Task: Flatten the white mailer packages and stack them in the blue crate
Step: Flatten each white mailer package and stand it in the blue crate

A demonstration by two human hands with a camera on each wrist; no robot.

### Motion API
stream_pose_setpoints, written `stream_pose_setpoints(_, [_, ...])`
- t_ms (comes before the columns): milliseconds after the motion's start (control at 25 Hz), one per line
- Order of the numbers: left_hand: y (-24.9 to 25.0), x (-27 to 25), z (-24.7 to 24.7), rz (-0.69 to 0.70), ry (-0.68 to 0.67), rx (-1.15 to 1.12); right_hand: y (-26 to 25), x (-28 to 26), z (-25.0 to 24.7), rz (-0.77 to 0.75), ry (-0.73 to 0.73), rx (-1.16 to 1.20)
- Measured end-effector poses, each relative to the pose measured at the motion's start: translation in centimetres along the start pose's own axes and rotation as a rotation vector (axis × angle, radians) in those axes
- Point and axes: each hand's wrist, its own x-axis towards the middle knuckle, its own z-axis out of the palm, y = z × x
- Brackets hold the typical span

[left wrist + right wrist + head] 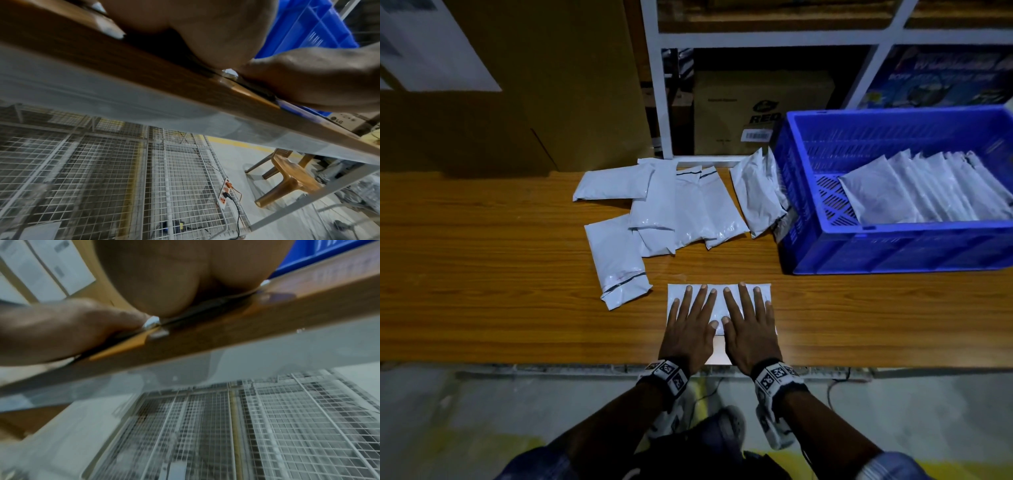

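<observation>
Wood-grain tabletop (517,291) carries our mailer (719,294) near its front edge; left hand (688,329) and right hand (750,329) press it flat, fingers spread, gripping nothing. Uneven pressure might slide it; the blurred wrist views can't confirm. Blue crate (893,250) waits right.

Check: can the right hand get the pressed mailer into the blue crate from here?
Probably yes. The right hand lies flat on the mailer; the blue crate is open-topped on that side, with bare table between.

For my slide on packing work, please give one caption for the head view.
Both hands press one white mailer flat on the wooden table beside the blue crate.
</observation>
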Motion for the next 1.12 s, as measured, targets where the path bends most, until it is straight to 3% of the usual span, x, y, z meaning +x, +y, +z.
stream_pose_setpoints(480, [0.0,0.0,-0.4,0.004,-0.022,-0.023,0.6,0.5,0.2,-0.018,-0.019,0.047])
stream_pose_setpoints(680, [-1.3,0.2,-0.8,0.106,-0.113,0.030,0.6,0.5,-0.1,-0.034,-0.041,0.039])
stream_pose_setpoints(920, [-1.2,0.9,-2.7,0.164,-0.117,0.145,0.4,0.3,-0.9,-0.043,-0.059,0.051])
stream_pose_setpoints(1120, [-0.6,2.2,-5.8,0.181,-0.268,0.161,0.9,1.5,-1.0,-0.051,-0.234,0.053])
